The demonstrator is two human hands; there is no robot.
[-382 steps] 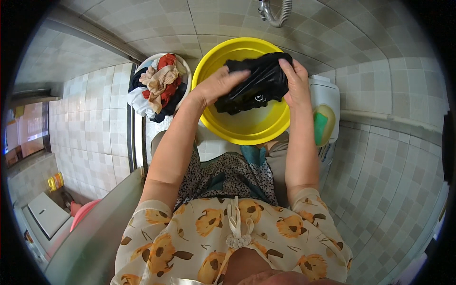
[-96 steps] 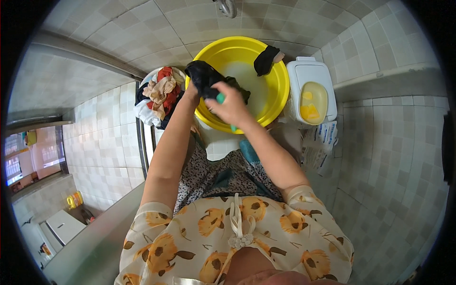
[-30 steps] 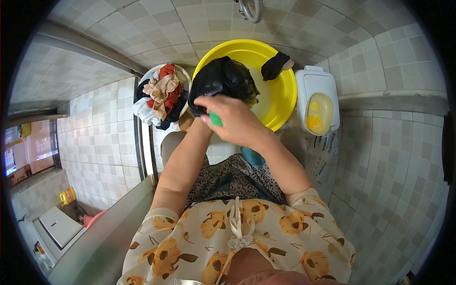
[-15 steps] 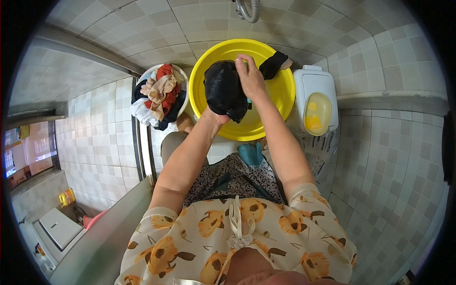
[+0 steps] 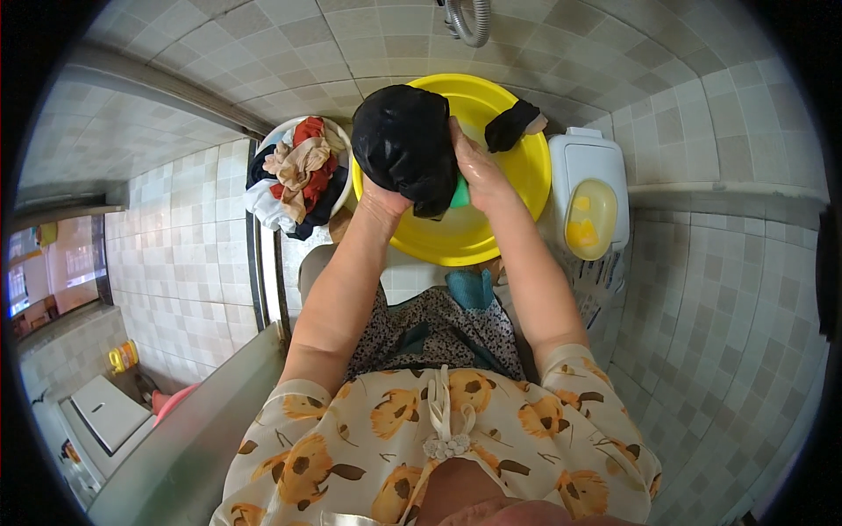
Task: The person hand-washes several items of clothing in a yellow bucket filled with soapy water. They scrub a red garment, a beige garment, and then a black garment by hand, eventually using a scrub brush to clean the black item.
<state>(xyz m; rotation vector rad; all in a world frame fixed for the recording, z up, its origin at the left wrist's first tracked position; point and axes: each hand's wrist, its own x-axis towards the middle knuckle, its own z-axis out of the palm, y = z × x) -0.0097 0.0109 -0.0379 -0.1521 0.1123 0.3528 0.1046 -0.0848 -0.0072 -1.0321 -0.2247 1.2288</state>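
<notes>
A rounded, puffed-out black wet cloth (image 5: 403,140) hangs over the left part of a yellow basin (image 5: 531,197). My left hand (image 5: 386,198) supports its lower edge, the fingers mostly hidden beneath it. Against the cloth's right side presses my right hand (image 5: 478,171), fingers pointing up and away from me. Between the cloth and my right palm shows a bright green piece (image 5: 460,192), its kind unclear. A smaller black cloth (image 5: 510,127) with a beige end drapes over the basin's far right rim.
Left of the basin, a white tub (image 5: 340,133) holds heaped red, beige, white and dark clothes (image 5: 303,171). To the right, a pale soap dish (image 5: 590,250) with yellow pieces sits on a white lidded box (image 5: 605,162). A grey hose (image 5: 474,24) hangs at the far wall.
The black cloth has puffed out larger and shifted slightly left and up. My right hand has slid lower along its side, and more of the green piece shows.
</notes>
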